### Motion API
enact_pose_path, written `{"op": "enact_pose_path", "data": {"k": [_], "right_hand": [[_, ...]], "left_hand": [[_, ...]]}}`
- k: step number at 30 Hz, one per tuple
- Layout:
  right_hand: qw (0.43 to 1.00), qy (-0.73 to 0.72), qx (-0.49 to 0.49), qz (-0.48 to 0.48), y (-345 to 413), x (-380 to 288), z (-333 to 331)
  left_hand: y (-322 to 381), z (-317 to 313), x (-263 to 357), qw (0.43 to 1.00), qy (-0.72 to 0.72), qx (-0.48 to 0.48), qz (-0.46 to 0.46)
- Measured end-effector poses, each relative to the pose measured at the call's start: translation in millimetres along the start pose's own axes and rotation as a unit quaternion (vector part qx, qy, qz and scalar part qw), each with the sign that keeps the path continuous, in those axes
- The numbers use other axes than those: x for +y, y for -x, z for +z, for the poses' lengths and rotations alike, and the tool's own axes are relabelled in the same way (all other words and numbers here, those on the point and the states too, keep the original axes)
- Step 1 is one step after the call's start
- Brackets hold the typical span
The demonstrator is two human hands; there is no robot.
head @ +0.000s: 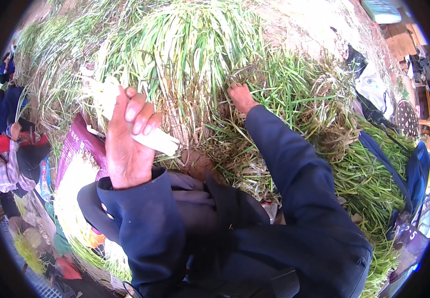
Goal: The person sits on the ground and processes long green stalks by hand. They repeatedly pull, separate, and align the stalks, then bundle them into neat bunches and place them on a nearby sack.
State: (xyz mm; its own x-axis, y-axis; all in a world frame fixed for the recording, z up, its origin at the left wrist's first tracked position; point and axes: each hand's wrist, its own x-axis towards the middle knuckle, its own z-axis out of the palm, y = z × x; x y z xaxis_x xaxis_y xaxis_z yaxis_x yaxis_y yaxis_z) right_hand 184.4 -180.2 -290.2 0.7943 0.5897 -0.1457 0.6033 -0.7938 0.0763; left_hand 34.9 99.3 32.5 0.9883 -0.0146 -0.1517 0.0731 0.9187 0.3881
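Observation:
My left hand is raised at the left of the centre, its fingers closed around a bundle of pale white stalks. The bundle's far end is washed out by glare. Farther right, my right hand reaches down to the edge of a big heap of long green leafy stalks, its fingertips among dry, brownish leaves. Whether it grips any of them cannot be told. Below my left hand, by my sleeve, lie trimmed white stalks with green ends, beside a purple printed sack.
At the left edge a person in a checked sleeve holds up a few green stalks. More green stalks lie at my right near a blue strap. Cardboard boxes and a spotted round item stand farther off at the right.

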Motion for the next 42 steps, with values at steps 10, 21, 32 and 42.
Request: {"op": "enact_pose_path", "data": {"k": [10, 21, 32, 42], "right_hand": [[0.95, 0.154, -0.196, 0.186, 88, 92, 3], [0.964, -0.096, 0.016, 0.247, 151, 156, -31], [0.96, -0.181, 0.089, 0.193, 24, 19, -12], [0.934, -0.235, 0.013, 0.267, 40, 27, 11]], "left_hand": [[-4, 7, 0, 0.998, -0.055, 0.017, 0.026], [-1, 9, -1, 0.996, -0.083, 0.03, 0.023], [5, 18, -3, 0.988, -0.112, 0.089, 0.061], [4, 7, -1, 0.991, -0.107, 0.067, 0.034]]}}
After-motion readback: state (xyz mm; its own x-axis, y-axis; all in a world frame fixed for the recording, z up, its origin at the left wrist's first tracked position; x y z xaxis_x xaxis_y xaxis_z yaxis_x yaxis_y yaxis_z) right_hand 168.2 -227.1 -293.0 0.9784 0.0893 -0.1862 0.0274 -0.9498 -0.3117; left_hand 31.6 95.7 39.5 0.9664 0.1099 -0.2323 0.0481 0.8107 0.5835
